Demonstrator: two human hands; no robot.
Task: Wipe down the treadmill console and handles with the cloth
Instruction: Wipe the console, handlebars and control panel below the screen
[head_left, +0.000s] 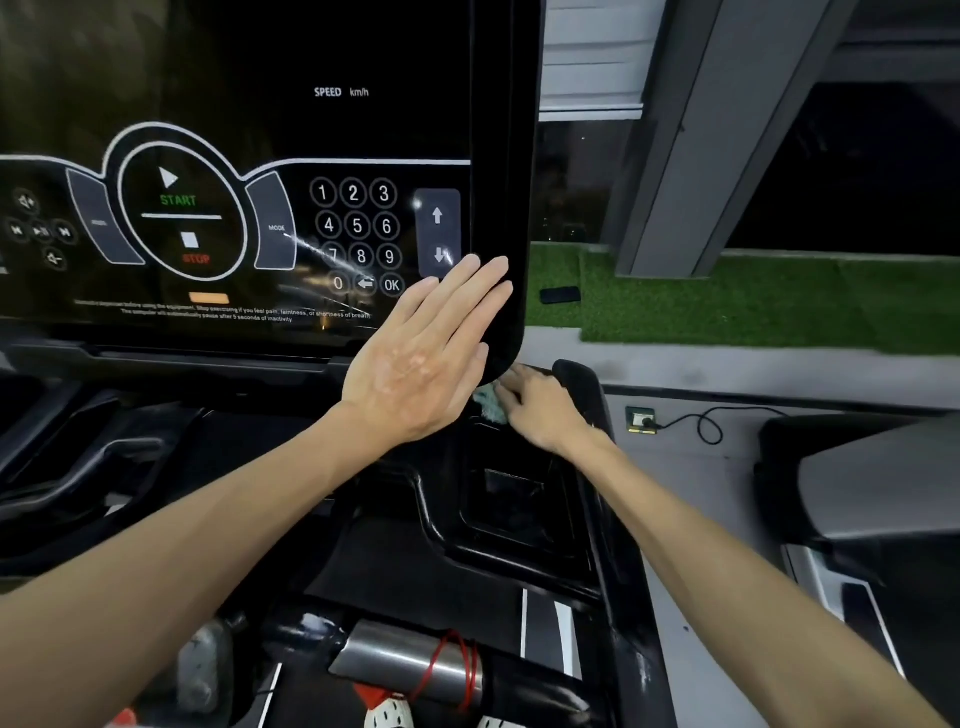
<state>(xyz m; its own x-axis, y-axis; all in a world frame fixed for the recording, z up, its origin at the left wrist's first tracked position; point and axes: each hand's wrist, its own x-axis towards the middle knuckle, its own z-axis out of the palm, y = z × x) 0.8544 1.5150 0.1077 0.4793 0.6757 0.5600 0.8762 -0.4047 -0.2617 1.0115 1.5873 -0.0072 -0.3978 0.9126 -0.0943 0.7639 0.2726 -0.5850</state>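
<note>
Four straight fingers of the left hand lie flat & close together on the console, at its btm right corner, tips by the down-arrow key; nothing held. Fingers of the right hand curl onto the cloth, teal & bunched, just under that same corner, partly hidden behind the left hand. Black handle sits just beside the right hand. Both forearms reach in from below. Dark phone lies on green turf beyond
</note>
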